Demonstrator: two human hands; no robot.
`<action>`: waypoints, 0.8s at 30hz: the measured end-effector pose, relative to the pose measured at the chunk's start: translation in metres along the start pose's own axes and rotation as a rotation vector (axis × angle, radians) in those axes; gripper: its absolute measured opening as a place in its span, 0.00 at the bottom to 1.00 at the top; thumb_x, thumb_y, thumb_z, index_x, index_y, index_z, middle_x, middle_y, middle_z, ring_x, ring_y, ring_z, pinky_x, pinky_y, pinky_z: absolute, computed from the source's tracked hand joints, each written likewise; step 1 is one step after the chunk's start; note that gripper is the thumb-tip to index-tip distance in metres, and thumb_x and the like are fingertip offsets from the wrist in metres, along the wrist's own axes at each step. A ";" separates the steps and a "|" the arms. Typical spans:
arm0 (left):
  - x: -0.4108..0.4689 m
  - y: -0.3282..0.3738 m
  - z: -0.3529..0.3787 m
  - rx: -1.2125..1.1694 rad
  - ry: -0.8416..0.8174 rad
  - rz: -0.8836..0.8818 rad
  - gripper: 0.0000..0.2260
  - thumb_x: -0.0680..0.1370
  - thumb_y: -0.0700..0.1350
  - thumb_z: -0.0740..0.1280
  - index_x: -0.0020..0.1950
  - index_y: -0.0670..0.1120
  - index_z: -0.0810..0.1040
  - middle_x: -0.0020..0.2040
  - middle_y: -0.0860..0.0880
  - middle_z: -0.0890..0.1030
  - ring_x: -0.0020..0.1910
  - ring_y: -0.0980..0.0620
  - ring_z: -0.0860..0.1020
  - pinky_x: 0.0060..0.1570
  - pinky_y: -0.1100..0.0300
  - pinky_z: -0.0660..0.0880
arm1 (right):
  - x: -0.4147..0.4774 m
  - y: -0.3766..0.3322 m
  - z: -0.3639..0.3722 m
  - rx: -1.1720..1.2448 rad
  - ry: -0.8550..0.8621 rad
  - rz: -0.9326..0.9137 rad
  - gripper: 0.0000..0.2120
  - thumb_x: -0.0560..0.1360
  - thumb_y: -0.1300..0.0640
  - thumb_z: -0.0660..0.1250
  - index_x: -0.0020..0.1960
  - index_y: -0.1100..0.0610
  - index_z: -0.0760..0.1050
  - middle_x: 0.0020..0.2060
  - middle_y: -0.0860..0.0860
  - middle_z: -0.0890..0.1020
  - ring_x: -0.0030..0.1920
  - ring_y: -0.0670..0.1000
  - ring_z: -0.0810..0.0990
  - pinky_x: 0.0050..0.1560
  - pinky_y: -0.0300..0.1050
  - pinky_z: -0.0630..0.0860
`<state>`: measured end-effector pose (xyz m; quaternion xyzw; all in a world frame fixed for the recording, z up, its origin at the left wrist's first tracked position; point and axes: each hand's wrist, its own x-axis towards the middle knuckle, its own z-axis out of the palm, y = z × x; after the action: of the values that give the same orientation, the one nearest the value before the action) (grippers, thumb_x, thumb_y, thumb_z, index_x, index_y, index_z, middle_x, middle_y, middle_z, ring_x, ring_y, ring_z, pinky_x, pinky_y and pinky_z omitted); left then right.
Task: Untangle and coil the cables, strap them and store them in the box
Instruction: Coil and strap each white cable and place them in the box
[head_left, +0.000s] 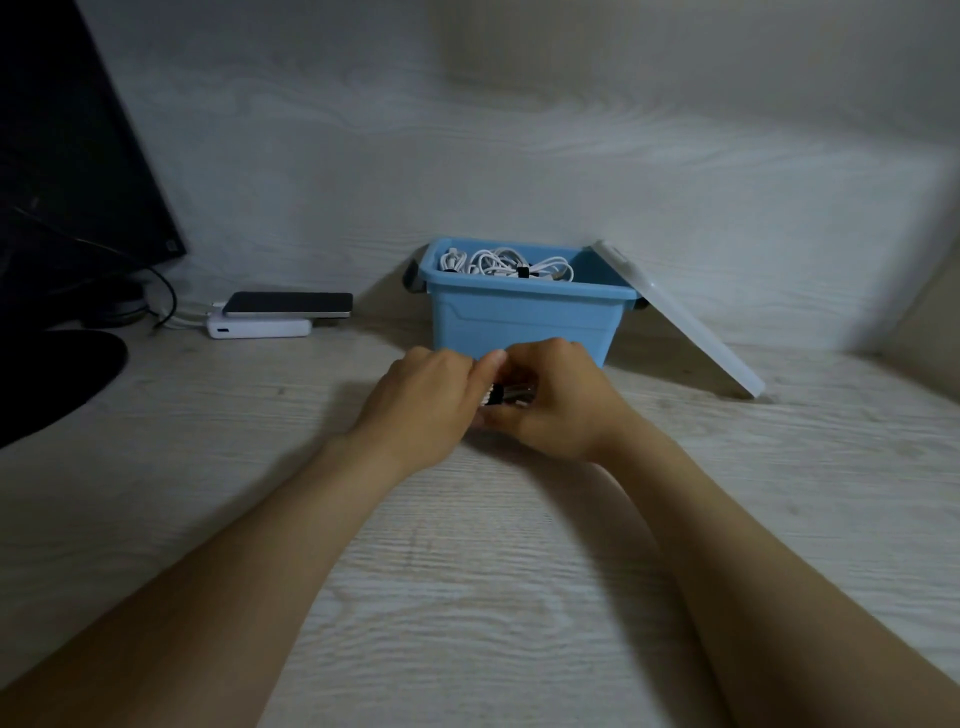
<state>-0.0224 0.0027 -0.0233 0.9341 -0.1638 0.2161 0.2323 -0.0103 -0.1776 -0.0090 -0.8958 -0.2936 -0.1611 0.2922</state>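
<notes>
A blue plastic box stands open at the back of the desk, with several coiled white cables inside, some bound with black straps. Just in front of the box, my left hand and my right hand meet over a small bundle of coiled cable with a black strap around it. Both hands have fingers curled round the bundle, and most of it is hidden between them. My left thumb points up against my right fingers.
The box's white lid leans against its right side. A phone lies on a white power bank at the left. A dark monitor and its round base fill the far left.
</notes>
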 end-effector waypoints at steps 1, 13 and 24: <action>0.001 -0.001 0.001 -0.030 0.007 -0.025 0.35 0.82 0.69 0.43 0.37 0.50 0.80 0.35 0.49 0.81 0.40 0.46 0.79 0.44 0.48 0.76 | 0.001 -0.002 0.001 -0.025 0.012 -0.037 0.10 0.70 0.49 0.80 0.43 0.51 0.82 0.33 0.40 0.82 0.35 0.41 0.79 0.39 0.32 0.70; 0.003 -0.005 -0.008 -0.977 -0.105 -0.238 0.08 0.76 0.33 0.72 0.52 0.42 0.85 0.40 0.44 0.86 0.40 0.49 0.83 0.40 0.57 0.80 | 0.002 0.006 0.001 0.354 0.184 0.189 0.06 0.74 0.55 0.80 0.44 0.57 0.85 0.35 0.53 0.86 0.35 0.47 0.81 0.40 0.50 0.80; 0.004 -0.006 -0.002 -1.212 -0.063 -0.292 0.14 0.72 0.48 0.76 0.54 0.43 0.87 0.53 0.41 0.88 0.53 0.46 0.86 0.59 0.46 0.81 | 0.004 -0.012 0.000 1.127 0.235 0.379 0.10 0.71 0.64 0.79 0.40 0.63 0.78 0.39 0.65 0.82 0.37 0.59 0.81 0.45 0.56 0.79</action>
<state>-0.0170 0.0083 -0.0220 0.6551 -0.1345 0.0230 0.7431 -0.0152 -0.1677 -0.0024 -0.6162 -0.1345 -0.0240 0.7757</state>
